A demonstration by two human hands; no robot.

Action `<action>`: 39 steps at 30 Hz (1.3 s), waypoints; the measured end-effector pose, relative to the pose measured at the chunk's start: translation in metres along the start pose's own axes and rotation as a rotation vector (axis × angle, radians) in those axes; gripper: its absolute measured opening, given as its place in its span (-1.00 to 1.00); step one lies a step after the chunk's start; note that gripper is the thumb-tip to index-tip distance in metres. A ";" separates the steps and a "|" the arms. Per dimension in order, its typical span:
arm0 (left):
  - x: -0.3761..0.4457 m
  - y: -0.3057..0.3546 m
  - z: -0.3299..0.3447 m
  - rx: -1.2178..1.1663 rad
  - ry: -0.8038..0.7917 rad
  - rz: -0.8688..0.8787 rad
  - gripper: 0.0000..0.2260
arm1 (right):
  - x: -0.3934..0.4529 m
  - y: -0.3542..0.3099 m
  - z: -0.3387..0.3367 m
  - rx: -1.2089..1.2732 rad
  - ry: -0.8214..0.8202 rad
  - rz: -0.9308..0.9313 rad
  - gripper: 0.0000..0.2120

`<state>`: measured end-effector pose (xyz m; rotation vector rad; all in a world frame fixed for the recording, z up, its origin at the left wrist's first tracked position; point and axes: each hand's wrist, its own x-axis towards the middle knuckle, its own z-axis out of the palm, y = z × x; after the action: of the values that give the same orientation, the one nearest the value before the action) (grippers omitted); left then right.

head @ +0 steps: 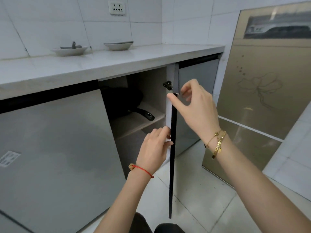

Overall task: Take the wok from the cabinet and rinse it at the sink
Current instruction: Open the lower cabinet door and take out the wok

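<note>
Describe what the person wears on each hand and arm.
Both forearms are bare, with no sleeves or gloves. The left hand has a thin red cord bracelet carrying a small tan bead at the wrist. The right hand wears a flat gold bangle and a fine gold chain bracelet.

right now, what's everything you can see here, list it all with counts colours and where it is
black wok with a long black handle: 1, black, on the shelf inside the open cabinet
open cabinet door seen edge-on: 1, black edge with white inner face, swung out toward the camera
closed grey cabinet doors: 2, grey, one on each side of the opening
white stone countertop: 1, white, above the cabinets
shallow white bowls: 2, white, at the back of the countertop; the left one holds something dark
white wall socket: 1, white, on the tiled wall
gold panel with a flower outline: 1, gold, leaning on the right
left hand: 1, red string at the wrist, on the door's edge, low
right hand: 1, gold bracelets at the wrist, pinching the door's edge higher up
</note>
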<state>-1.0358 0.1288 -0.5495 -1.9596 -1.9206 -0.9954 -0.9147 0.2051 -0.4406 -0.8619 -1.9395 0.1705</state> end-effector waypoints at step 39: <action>0.064 0.092 0.114 -0.151 -0.022 0.219 -0.38 | 0.008 0.116 -0.098 -0.336 0.048 -0.114 -0.74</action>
<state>-0.9192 0.2360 -0.5692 -2.2143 -1.6391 -1.0870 -0.7790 0.2726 -0.4368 -0.9583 -1.9966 -0.2492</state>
